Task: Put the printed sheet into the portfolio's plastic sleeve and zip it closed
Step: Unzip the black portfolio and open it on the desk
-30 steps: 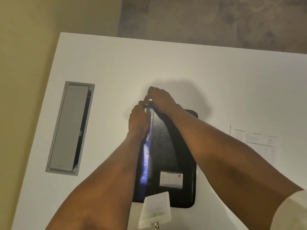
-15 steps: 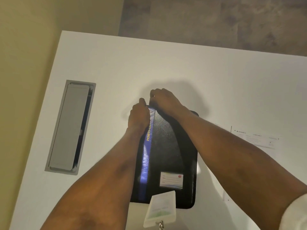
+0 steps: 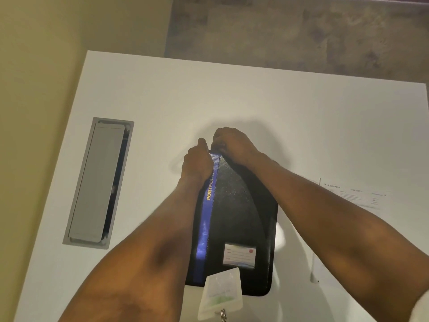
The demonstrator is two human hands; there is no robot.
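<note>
Far to the left of both hands, a grey cable hatch (image 3: 98, 182) is set into the white desk (image 3: 255, 101), well apart from the work. The left hand (image 3: 197, 162) is curled into a loose fist at the far left corner of the portfolio (image 3: 241, 219), its knuckles pressing on the blue spine strip; whether it pinches the fabric or only braces it cannot be told. Touching it on the right, the right hand (image 3: 232, 144) is bent over the same far corner with fingertips tucked out of sight, seemingly pinching a zip pull, though the pull itself is hidden.

The portfolio lies closed and flat, its long axis running from the hands back toward the person, so the bulk of it lies on the near side of both hands. A clear badge holder (image 3: 221, 293) hangs over its near edge. The printed sheet (image 3: 355, 194) lies flat on the desk, well off to the right of the right hand and beyond that forearm, not yet in any sleeve. The right hand is the nearer one to it. Likely the case must be unzipped and opened before the sheet is fetched.
</note>
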